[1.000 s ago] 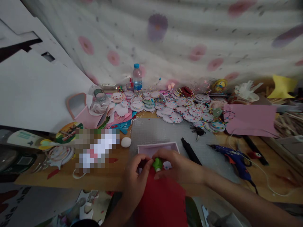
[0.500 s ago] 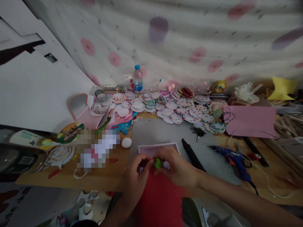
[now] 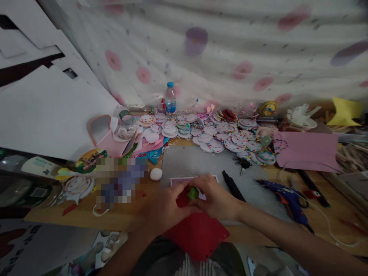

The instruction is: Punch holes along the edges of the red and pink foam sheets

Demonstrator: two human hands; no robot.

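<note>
A small, leafy-looking green lump sits between my two hands, its kind too small to make out. Red sheet material surrounds it and hangs below my hands over my lap, with small dark marks along its lower edge; paper or cloth, I cannot tell. My left hand is curled closed on the red sheet, left of the lump. From the right, my right hand closes with thumb and fingers around the lump. Behind the hands lies a shallow white-edged tray or frame, mostly hidden.
A white egg-shaped piece lies left of the grey mat. To the right are a black pen-like tool, keys and a blue glue gun. Decorated white discs and a water bottle stand behind.
The red sheet has shifted and now shows as a pointed corner below my hands, and also around the green lump. My left hand has moved from pinching beside the lump onto the sheet.
</note>
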